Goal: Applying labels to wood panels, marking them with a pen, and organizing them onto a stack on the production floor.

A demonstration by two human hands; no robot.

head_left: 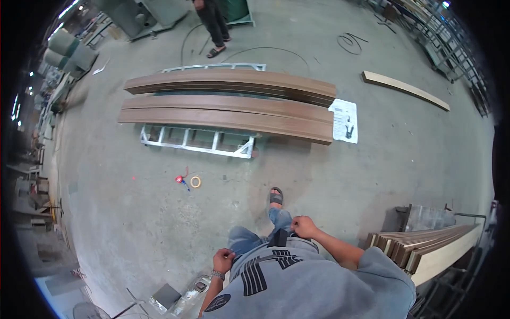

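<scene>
My left hand (223,259), with a watch (218,274) on its wrist, is curled closed beside my hip, at the edge of the grey shirt (313,279). My right hand (304,227) is also closed, in front of my waist by the blue jeans (244,240). What either hand pinches, if anything, cannot be made out. Ahead, long brown boards (223,114) lie in two stacks across a white metal frame (196,144). A printed sheet (345,118) with a dark small tool (349,132) on it sits at their right end.
On the floor are a tape roll (196,182) and a small red and blue item (180,179). A pale plank (406,90) lies to the right. More boards (425,247) rest on a rack at lower right. Another person (213,26) stands beyond the stacks, near a cable (265,48).
</scene>
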